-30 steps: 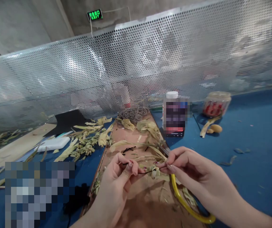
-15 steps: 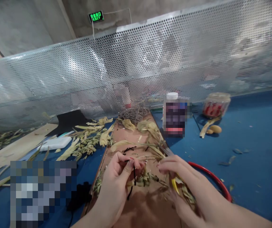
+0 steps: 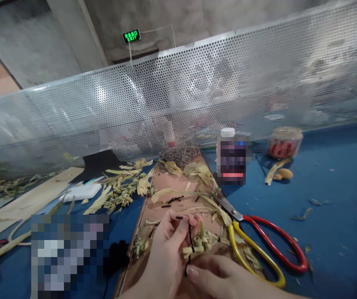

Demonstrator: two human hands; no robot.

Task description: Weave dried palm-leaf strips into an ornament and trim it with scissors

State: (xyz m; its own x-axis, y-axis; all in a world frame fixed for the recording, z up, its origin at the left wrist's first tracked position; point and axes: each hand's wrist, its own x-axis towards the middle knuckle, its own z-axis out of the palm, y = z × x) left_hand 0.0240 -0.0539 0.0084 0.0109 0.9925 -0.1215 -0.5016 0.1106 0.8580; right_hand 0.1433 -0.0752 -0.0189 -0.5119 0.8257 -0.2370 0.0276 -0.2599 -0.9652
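A short black cord (image 3: pixel 191 238) hangs from my left hand (image 3: pixel 174 236), which is closed with its upper part pinched between thumb and fingers. Just below, the thumb and fingertips of my right hand (image 3: pixel 211 272) are closed at the lower end of that cord. Beside the cord is a small pale-green piece of folded, coiled leaf strip (image 3: pixel 199 243), partly behind it. Scissors (image 3: pixel 236 214) with one red and one yellow handle lie to the right, apart from both hands, blades pointing away over the edge of a brown board (image 3: pixel 166 180).
Dried leaf strips and small knotted pieces (image 3: pixel 124 193) lie left of the board. Grey tangled string (image 3: pixel 180 155) sits at its far end. Behind right stand a white-capped bottle (image 3: pixel 227 133) and a clear jar (image 3: pixel 286 143). A perforated metal screen (image 3: pixel 178 87) rises at the back.
My right hand has come off the scissors, leaving them on the table, and has moved left and nearer to the cord's lower end. My left hand keeps its pinch. The view has shifted slightly.
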